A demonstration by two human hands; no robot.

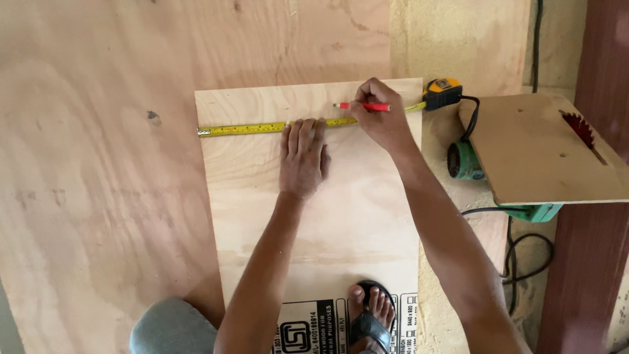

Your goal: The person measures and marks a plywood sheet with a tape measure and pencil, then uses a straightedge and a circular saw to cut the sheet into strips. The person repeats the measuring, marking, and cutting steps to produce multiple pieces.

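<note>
Pressing flat with fingers spread, the left hand (pixel 303 157) pins the yellow tape measure (pixel 275 126) across the plywood panel (pixel 367 216); just beside it, the right hand (pixel 380 115) pinches a red pencil (pixel 363 106) over the tape.

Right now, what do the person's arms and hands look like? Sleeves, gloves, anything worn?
Both arms are bare from the frame edge to the fingers: no sleeves show. The left hand and right hand wear no gloves, and no rings, watch or wristband can be seen. Further down, grey fabric covers a knee, and one foot wears a black flip-flop sandal.
</note>
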